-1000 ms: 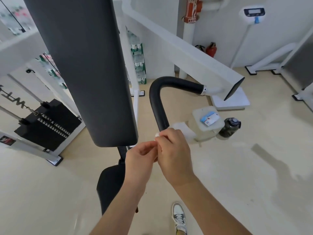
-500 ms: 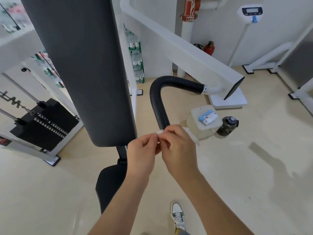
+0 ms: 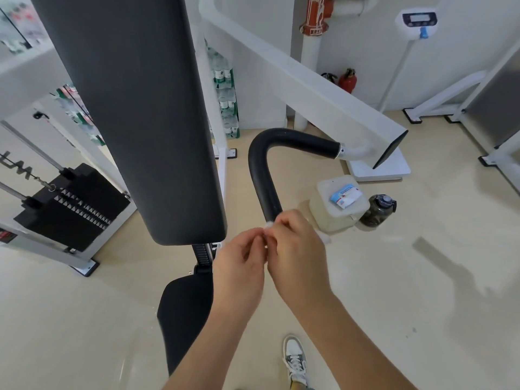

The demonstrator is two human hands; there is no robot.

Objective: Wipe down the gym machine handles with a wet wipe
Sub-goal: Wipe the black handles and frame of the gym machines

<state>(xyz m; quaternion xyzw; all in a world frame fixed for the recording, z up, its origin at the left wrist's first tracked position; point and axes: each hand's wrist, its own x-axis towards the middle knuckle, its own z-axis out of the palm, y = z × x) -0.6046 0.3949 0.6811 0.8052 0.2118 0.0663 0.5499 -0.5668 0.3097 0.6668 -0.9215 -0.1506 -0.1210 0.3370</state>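
Observation:
A black padded handle curves down from the white machine arm toward my hands. My right hand and my left hand meet just below the handle's lower end. Both pinch a small white wet wipe, of which only a bit shows between the fingertips. The handle's tip is hidden behind my right hand.
A tall dark back pad stands at the left, with the black seat below it. A weight stack sits far left. On the floor lie a white container with a wipe pack on top and a dark bottle.
Both hands stay together at the handle's lower end, fingers shifting slightly on the wipe. The view has drifted a little.

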